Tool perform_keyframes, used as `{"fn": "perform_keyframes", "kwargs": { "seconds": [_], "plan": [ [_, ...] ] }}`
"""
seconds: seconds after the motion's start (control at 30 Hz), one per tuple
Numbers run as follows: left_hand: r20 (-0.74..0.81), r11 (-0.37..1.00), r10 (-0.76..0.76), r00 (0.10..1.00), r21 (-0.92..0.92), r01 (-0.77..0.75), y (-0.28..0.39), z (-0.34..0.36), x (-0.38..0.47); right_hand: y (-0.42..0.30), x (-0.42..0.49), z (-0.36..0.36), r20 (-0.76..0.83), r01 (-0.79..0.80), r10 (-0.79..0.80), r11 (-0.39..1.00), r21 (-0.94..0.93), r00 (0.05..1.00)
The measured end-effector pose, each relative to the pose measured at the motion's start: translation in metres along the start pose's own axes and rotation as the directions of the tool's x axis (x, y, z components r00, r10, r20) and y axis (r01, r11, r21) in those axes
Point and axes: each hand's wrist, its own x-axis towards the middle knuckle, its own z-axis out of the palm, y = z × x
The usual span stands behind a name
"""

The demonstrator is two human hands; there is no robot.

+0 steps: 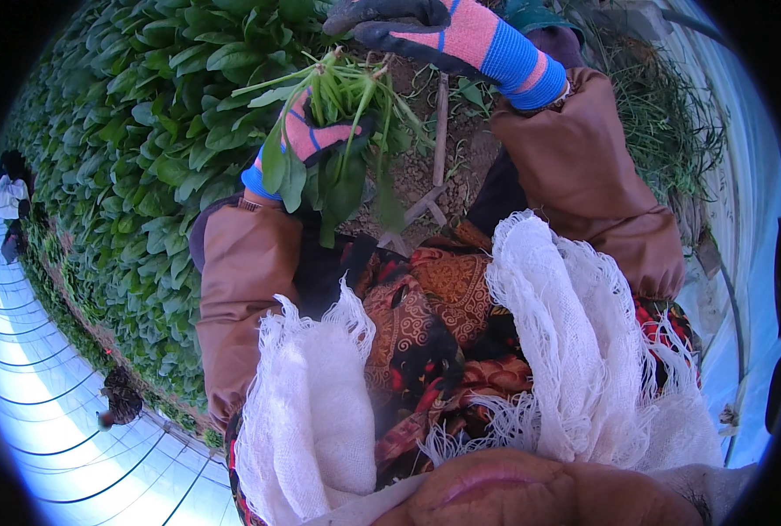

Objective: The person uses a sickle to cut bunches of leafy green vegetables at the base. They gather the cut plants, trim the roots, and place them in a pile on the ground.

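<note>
My left hand (318, 137), in a pink and blue knit glove with a dark coated palm, grips a bunch of leafy greens that look like spinach (346, 92). The stem bases point up and away from me, while broad leaves droop below the fist. Just beyond the bunch and to its right is my right hand (423, 33), in a matching glove. Its dark fingers are curled and point left, partly cut off by the top of the view. Whether anything is between them cannot be seen.
Dense leafy plants (160, 151) fill the left side. A wooden stick (441, 128) lies on the soil (473, 148) below my right hand, near more wood pieces (420, 207). Grass (660, 125) and plastic sheeting (752, 263) border the right. Other people (10, 197) are at the far left.
</note>
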Motion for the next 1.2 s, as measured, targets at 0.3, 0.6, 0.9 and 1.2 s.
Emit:
{"fn": "perform_keyframes", "kwargs": {
  "seconds": [0.3, 0.6, 0.9, 1.2],
  "plan": [
    [-0.094, 0.889, -0.362, 0.928, 0.264, 0.373, 0.007, 0.001, 0.000, -0.007, 0.002, -0.004, -0.128, 0.138, -0.167, 0.969, -0.206, 0.978],
    [-0.051, 0.997, -0.079, 0.996, -0.023, 0.078, 0.010, 0.008, 0.001, -0.009, -0.003, 0.002, 0.050, -0.026, 0.035, 0.986, -0.167, 0.998],
    [0.082, 0.989, 0.090, 0.993, -0.127, -0.079, -0.004, 0.003, -0.004, -0.006, -0.003, 0.011, 0.182, 0.112, -0.095, 0.990, -0.085, 0.979],
    [0.129, 0.824, -0.060, 0.990, -0.553, 0.122, -0.011, 0.001, -0.007, -0.010, -0.010, 0.019, 0.076, -0.064, 0.080, 0.980, -0.189, 0.994]
  ]
}}
